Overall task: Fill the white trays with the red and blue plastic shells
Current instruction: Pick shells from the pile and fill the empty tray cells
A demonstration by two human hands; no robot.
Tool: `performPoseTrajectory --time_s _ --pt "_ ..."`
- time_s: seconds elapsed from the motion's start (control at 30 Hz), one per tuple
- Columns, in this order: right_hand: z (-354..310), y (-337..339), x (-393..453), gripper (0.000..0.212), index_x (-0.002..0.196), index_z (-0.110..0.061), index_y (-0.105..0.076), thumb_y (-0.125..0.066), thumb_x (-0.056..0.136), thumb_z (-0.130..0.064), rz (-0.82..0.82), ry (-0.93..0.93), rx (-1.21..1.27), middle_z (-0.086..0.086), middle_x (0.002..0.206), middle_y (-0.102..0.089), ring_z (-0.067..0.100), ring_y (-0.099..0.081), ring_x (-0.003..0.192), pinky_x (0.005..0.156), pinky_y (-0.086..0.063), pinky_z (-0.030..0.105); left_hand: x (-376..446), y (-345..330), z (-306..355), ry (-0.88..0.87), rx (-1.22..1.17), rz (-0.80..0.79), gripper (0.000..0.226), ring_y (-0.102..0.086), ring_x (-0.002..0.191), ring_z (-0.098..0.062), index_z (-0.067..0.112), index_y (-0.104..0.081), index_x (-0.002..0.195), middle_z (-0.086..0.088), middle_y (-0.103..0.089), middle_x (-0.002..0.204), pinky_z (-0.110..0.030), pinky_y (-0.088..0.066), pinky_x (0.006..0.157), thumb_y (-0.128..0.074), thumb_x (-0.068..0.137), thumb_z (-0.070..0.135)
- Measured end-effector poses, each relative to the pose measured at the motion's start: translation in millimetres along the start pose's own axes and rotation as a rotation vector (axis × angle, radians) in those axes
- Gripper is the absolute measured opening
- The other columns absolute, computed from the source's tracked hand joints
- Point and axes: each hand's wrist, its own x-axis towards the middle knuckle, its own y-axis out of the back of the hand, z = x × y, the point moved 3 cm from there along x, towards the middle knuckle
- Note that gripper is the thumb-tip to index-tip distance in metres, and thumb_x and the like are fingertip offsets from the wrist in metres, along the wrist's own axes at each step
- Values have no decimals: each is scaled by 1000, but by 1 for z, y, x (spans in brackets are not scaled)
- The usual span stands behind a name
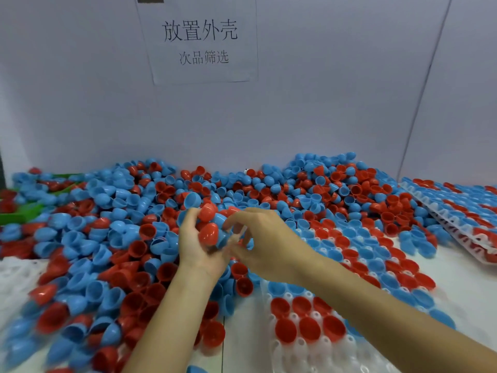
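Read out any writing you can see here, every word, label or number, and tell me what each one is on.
"放置外壳": large black characters on the white paper sheet stuck to the back wall.
"次品筛选": smaller characters on the same sheet, below the first line.
No other text is readable: none shows on the plastic shells, the white trays or anything else in view.

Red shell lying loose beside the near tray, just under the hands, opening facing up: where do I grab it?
Likely by the rim. That red shell lies with its hollow facing up and toward the camera, so come from above, one fingertip inside, thumb outside. Neighbouring shells crowd its left side; the white tray side looks freer.
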Motion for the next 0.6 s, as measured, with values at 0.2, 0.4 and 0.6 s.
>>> performPoseTrajectory --time_s 0.2,0.4,0.6 --pt "8 -9 9 13 100 -17 -75 -66 93 -12 135 -86 82 -11 86 -70 -2 -62 70 70 -53 13 0 0 1 30 -107 -24 32 -58 47 -14 16 -57 46 -1 -54 55 -24 -51 48 -59 77 21" --pt "20 9 -1 22 97 -27 -63 -59 95 -5 198 -182 294 5 67 -70 21 -67 57 48 -52 21 4 8 4 -51 -76 44 20 -76 72 -23 11 -59 73 -12 -70 83 -39 -60 53 -58 91 19" --pt "38 21 -9 33 109 -18 -72 -48 94 -2 -12 -354 432 11 72 -70 19 -71 59 58 -59 29 -2 -2 4 -44 -141 26 15 -72 97 -39 6 -63 84 -23 -66 112 -60 -60 74 -69 77 18"
